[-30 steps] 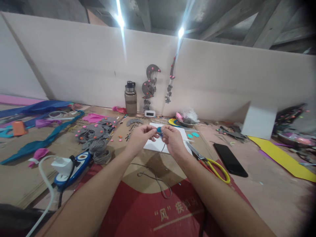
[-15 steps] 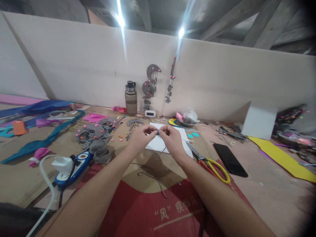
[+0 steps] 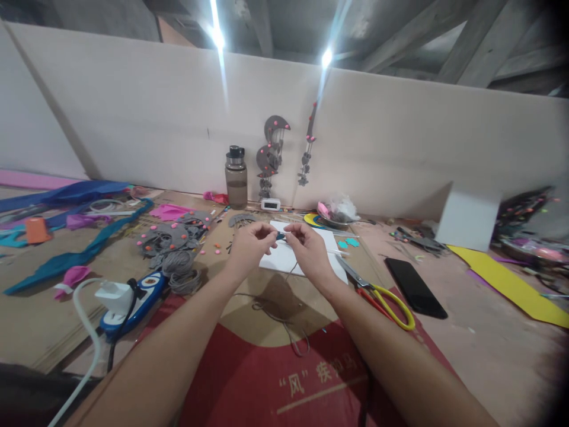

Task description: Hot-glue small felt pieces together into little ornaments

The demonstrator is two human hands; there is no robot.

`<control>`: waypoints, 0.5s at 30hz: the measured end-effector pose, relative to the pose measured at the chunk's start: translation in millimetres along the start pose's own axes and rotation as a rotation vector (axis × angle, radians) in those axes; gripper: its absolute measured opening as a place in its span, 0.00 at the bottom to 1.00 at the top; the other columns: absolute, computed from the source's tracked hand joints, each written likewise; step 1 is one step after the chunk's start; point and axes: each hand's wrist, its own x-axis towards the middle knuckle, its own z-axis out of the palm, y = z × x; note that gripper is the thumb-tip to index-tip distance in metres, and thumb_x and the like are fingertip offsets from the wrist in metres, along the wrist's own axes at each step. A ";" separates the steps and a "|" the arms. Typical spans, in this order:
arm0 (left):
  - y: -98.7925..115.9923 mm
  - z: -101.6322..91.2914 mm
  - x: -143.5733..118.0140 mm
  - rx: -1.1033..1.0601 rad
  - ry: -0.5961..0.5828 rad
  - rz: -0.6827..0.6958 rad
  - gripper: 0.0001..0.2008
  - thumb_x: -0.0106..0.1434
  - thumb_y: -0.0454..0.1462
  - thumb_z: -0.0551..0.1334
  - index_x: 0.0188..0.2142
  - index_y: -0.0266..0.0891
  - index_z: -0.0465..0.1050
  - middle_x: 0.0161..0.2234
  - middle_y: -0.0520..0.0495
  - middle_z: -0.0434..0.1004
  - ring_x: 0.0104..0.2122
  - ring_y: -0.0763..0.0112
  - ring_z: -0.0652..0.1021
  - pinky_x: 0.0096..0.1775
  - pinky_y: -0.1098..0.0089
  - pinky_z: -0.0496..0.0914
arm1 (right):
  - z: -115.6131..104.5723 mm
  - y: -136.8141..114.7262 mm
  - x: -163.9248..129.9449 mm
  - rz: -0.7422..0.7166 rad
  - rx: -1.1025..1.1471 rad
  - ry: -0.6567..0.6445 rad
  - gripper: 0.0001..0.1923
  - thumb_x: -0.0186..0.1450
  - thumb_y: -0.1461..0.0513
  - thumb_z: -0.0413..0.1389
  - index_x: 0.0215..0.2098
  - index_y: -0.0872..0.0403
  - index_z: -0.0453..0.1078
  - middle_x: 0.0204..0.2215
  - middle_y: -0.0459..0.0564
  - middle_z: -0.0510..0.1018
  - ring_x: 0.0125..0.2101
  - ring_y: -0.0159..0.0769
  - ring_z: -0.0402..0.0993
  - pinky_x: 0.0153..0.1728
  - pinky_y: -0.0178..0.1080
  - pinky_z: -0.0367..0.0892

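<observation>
Both my hands meet above a white sheet at the table's middle. My left hand and my right hand pinch a small blue piece between their fingertips. A thin grey cord hangs from the hands and loops over the cardboard and the red printed sheet near me. The piece is mostly hidden by my fingers.
Yellow-handled scissors and a black phone lie to the right. A coil of grey cord, grey felt cut-outs with pink dots, a blue-white glue gun sit left. A bottle stands at the back wall.
The blue piece showed as a round face between the fingertips a second ago; now only a thin edge shows. The hands have shifted slightly and the cord loop moved a little.
</observation>
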 end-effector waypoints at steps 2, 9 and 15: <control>-1.0 0.7 0.2 -0.021 -0.011 0.011 0.07 0.54 0.39 0.60 0.29 0.35 0.71 0.22 0.50 0.73 0.21 0.75 0.74 0.22 0.76 0.67 | 0.1 -1.2 0.0 -0.015 -0.041 0.018 0.09 0.60 0.59 0.51 0.36 0.55 0.70 0.27 0.45 0.69 0.26 0.30 0.62 0.29 0.34 0.59; -3.0 2.9 -2.0 -0.045 -0.034 0.025 0.08 0.54 0.39 0.61 0.29 0.35 0.71 0.23 0.49 0.73 0.23 0.72 0.75 0.24 0.74 0.71 | 0.5 -4.4 -0.6 -0.023 -0.166 0.054 0.08 0.59 0.59 0.53 0.29 0.55 0.71 0.23 0.44 0.67 0.24 0.29 0.60 0.26 0.33 0.55; -0.9 3.0 -0.8 -0.112 -0.138 -0.028 0.10 0.55 0.40 0.61 0.31 0.33 0.72 0.23 0.48 0.75 0.23 0.72 0.76 0.29 0.70 0.73 | -1.4 -5.5 0.9 0.004 -0.205 0.069 0.06 0.57 0.61 0.52 0.26 0.55 0.68 0.22 0.43 0.67 0.24 0.30 0.59 0.26 0.33 0.55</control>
